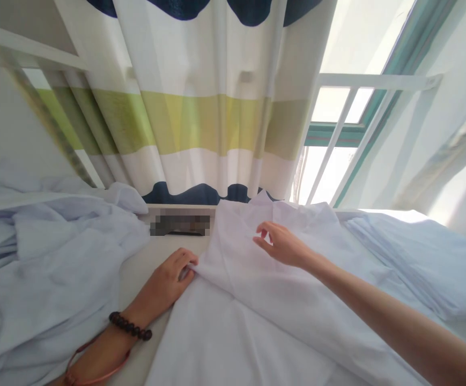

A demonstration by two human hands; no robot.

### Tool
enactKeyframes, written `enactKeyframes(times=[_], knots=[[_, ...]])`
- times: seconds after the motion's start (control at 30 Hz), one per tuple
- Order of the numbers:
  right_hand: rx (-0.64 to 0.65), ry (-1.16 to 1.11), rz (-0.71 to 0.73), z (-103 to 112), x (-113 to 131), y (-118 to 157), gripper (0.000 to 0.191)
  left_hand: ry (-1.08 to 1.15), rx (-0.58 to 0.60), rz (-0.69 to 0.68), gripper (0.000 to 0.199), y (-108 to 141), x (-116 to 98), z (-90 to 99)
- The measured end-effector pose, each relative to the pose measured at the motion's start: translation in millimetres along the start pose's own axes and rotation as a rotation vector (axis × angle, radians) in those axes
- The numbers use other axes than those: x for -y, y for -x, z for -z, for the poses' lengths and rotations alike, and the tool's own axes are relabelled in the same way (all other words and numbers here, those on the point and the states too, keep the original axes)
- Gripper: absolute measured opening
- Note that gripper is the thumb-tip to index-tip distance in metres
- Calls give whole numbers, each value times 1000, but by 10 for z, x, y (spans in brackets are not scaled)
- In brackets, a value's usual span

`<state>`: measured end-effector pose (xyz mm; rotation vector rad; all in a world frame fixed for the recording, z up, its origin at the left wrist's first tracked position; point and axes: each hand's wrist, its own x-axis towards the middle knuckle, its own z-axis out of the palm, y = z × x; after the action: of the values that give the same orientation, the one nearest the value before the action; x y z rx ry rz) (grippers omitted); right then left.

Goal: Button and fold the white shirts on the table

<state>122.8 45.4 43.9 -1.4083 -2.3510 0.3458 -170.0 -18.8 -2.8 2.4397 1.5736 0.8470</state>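
Observation:
A white garment (233,321) lies spread in front of me, its far edge showing pointed folds like a collar. At its left edge, my left hand (178,271) pinches a bit of the cloth between thumb and fingers. A dark bead bracelet (130,326) and a reddish band (96,378) circle that wrist. Over the upper middle of the garment is my right hand (279,242), its fingers loosely curled and the thumb apart from them, holding nothing. Whether its fingertips touch the cloth I cannot tell.
A loose heap of white cloth (64,268) covers the left side. Folded white cloth (429,257) lies at the right. Beyond the far edge hang a striped curtain (200,123) and a white railing (377,81) before a window. A dark, pixelated object (180,225) sits near the far edge.

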Motion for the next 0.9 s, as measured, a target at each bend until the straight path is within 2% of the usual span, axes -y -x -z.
enactKeyframes(times=[0.1,0.2,0.3,0.43,0.53,0.67,0.8,0.9], knots=[[-51,8,-25,-149,221,-611,27,76,12,-25,17,6,-20,24],[-61,44,-94,-267,378,-1082,34,146,22,-9,17,8,-6,33],[-24,70,-155,-359,456,-1399,36,229,31,16,16,10,37,27],[50,64,-160,-442,425,-1664,27,354,35,52,13,13,102,12],[48,70,-168,-480,336,-1761,30,399,-2,103,15,5,132,3],[-39,127,-157,-536,283,-1746,25,363,-30,148,18,-30,142,-10],[-198,194,-48,-560,358,-1589,25,252,-15,145,17,-70,117,-13],[-265,217,71,-483,350,-1342,30,134,5,109,15,-71,86,-3]])
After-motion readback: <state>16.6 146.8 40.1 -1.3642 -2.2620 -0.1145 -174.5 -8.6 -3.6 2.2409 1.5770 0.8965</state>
